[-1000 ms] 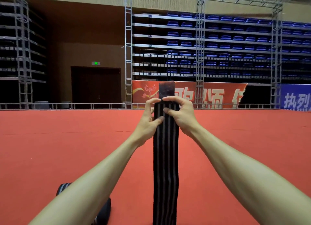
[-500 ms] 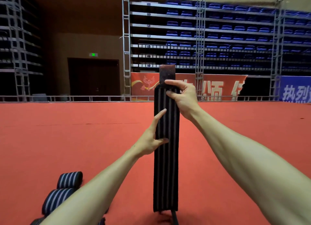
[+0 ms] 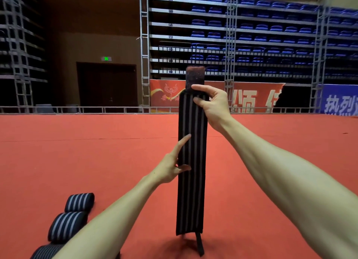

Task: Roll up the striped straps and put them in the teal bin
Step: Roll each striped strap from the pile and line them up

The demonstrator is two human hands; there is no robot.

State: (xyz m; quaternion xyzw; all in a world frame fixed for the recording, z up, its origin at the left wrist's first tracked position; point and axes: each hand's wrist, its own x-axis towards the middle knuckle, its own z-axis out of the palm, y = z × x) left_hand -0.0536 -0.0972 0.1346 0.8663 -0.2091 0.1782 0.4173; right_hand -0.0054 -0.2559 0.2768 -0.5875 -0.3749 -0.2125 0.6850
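Note:
A long black striped strap (image 3: pixel 191 191) with grey stripes hangs upright in front of me, its dark velcro tab (image 3: pixel 194 77) at the top. My right hand (image 3: pixel 213 105) pinches it just below that tab. My left hand (image 3: pixel 172 165) holds the strap's left edge about halfway down, with forefinger and thumb on its front and the other fingers hidden behind. The lower end hangs just above the red floor, trailing a thin black loop (image 3: pixel 199 245). The teal bin is not in view.
Three rolled striped straps (image 3: pixel 66 224) lie in a row on the red carpet (image 3: pixel 77 152) at lower left, beside my left forearm. A metal rail (image 3: pixel 77 109), truss towers and folded blue seating stand far behind.
My left hand has slid down the strap from the top to its middle. My right hand has lifted the top end higher, so the strap's bottom end and the rolled straps came into view.

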